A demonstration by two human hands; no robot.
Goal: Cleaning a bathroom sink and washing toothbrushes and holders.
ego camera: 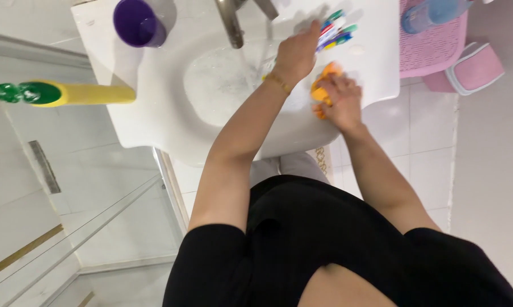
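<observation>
I look down on a white washbasin (154,122). My right hand (340,101) presses an orange cloth (323,85) against the basin's right rim, fingers closed over it. My left hand (296,52) reaches further back and grips a bunch of colourful toothbrushes (335,33) lying on the rim behind the cloth. A thin gold bracelet sits on my left wrist. Water runs from the metal tap (231,21) into the bowl.
A purple cup (136,23) stands on the basin's back left corner. A yellow bottle with a green cap (57,93) lies at the left. A pink perforated stool (432,48) with a blue container and a pink box are at the right. Glass shower panel lower left.
</observation>
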